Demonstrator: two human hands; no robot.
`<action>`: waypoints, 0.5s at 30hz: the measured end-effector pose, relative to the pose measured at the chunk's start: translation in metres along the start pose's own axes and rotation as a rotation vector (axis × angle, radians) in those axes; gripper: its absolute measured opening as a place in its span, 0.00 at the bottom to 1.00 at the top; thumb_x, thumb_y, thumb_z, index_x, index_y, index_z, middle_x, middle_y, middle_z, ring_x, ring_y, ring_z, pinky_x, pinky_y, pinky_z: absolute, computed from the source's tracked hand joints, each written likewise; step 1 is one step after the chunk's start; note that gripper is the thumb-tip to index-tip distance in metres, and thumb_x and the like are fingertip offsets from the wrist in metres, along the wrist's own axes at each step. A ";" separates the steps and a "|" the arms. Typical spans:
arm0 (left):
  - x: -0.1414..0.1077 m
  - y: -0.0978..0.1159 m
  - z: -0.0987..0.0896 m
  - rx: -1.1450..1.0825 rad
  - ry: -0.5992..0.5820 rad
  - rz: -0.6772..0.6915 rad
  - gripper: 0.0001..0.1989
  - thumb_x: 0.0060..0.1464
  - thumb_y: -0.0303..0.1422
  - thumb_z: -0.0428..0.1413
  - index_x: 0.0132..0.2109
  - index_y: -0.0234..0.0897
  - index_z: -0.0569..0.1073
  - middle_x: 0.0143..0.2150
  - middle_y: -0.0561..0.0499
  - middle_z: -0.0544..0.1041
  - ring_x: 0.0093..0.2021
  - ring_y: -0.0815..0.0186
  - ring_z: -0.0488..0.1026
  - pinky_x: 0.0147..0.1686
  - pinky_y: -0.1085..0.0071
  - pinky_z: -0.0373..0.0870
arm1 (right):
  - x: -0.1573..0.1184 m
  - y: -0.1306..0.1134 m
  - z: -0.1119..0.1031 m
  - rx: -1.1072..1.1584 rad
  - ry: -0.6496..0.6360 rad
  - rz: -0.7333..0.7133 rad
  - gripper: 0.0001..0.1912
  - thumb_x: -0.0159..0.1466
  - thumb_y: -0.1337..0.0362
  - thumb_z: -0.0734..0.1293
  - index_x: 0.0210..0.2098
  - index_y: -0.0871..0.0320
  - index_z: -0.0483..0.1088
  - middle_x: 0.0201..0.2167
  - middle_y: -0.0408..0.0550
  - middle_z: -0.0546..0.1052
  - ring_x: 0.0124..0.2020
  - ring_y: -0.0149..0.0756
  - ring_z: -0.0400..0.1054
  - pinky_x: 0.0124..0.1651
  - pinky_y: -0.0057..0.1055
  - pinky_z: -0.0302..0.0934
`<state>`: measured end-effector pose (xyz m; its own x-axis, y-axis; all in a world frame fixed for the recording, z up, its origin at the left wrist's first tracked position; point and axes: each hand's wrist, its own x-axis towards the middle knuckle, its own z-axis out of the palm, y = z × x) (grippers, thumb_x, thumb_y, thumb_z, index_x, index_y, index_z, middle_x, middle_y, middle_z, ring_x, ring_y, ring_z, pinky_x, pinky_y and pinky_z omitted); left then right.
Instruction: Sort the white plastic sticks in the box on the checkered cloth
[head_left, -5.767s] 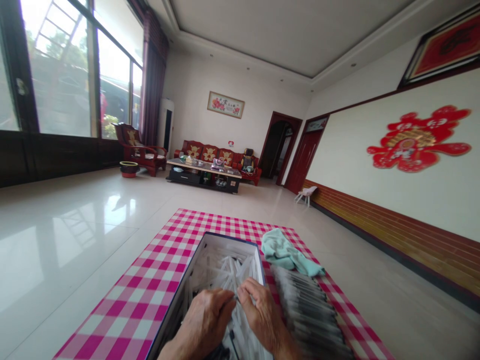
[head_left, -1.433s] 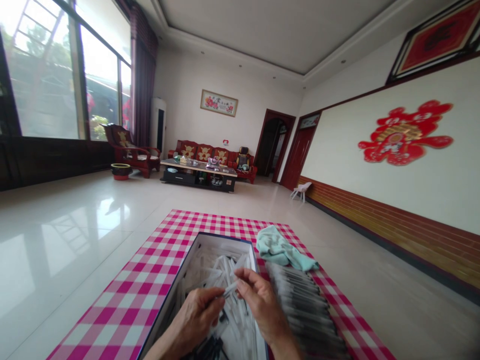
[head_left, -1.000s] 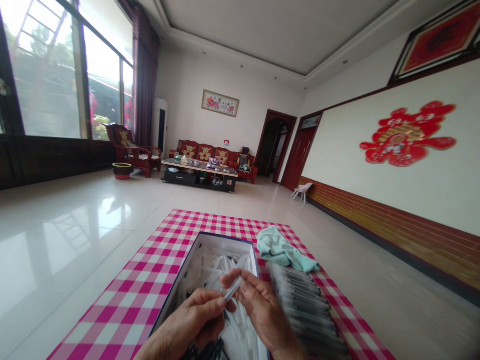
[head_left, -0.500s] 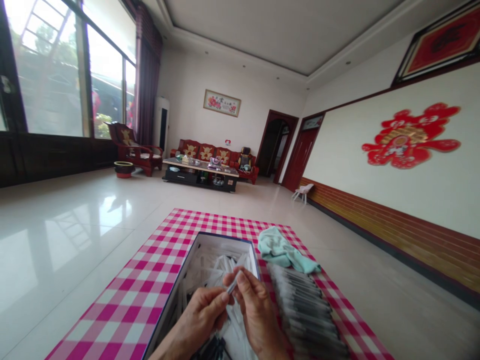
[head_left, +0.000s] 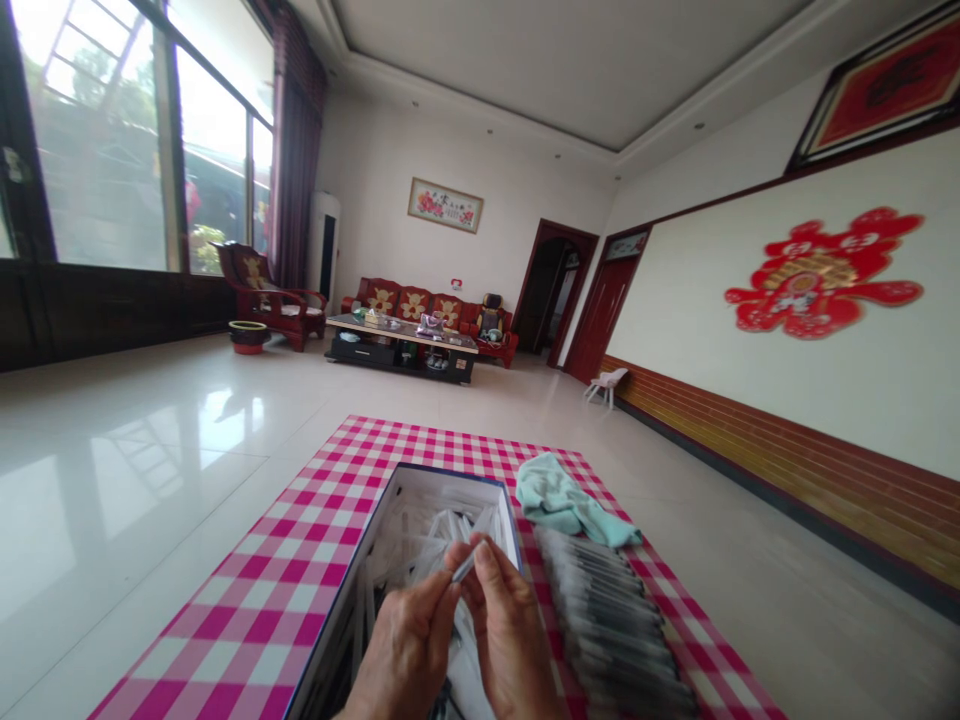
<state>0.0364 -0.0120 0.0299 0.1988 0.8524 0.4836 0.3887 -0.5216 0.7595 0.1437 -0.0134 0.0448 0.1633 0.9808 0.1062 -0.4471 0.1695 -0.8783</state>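
Observation:
Over the open box (head_left: 511, 510), both hands meet around a thin, pale grey pen-like tube (head_left: 464, 568). My left hand (head_left: 409, 635) pinches its lower end between thumb and fingers. On the upper part, my right hand (head_left: 511, 632) has its thumb and fingertips closed; the fingers hide much of the tube. Below them, the box holds many clear and white slender pieces (head_left: 442, 525) and some dark ones, partly covered by the hands. To the right lies a row of pens (head_left: 615, 620), side by side, clear with dark parts and blurred.
A pink-and-white checked cloth (head_left: 255, 610) covers the table. Beyond the pen row lies a crumpled mint-green cloth (head_left: 566, 500). Farther off across the tiled floor stand a low coffee table (head_left: 401, 340), a red wooden sofa (head_left: 360, 295) and a small pink chair (head_left: 606, 380).
My left hand has rolled over and shifted slightly to the right, its knuckles now more upward. My right hand keeps nearly the same place, and the tube stays between the hands.

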 end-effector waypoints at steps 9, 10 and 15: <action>0.001 0.000 -0.003 0.059 -0.030 -0.008 0.14 0.61 0.32 0.43 0.40 0.40 0.74 0.31 0.51 0.79 0.30 0.68 0.75 0.31 0.79 0.65 | 0.000 0.009 -0.001 -0.012 0.065 0.023 0.18 0.58 0.53 0.67 0.43 0.56 0.72 0.44 0.50 0.77 0.48 0.43 0.69 0.49 0.37 0.64; 0.002 0.000 -0.003 0.043 -0.030 -0.014 0.14 0.61 0.33 0.44 0.39 0.40 0.74 0.31 0.51 0.79 0.29 0.68 0.75 0.31 0.79 0.65 | -0.001 0.010 0.000 0.016 0.059 0.031 0.19 0.58 0.53 0.67 0.45 0.56 0.72 0.45 0.51 0.77 0.49 0.44 0.69 0.50 0.38 0.63; 0.007 0.001 -0.006 -0.051 -0.028 -0.073 0.14 0.61 0.35 0.44 0.43 0.39 0.73 0.26 0.54 0.78 0.25 0.69 0.73 0.26 0.79 0.63 | 0.000 0.013 0.002 0.074 -0.034 0.070 0.20 0.58 0.56 0.67 0.48 0.57 0.70 0.48 0.52 0.76 0.53 0.45 0.66 0.56 0.42 0.59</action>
<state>0.0328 -0.0064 0.0372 0.1967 0.8886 0.4144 0.3573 -0.4586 0.8137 0.1362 -0.0109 0.0339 0.1000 0.9930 0.0626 -0.5202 0.1058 -0.8475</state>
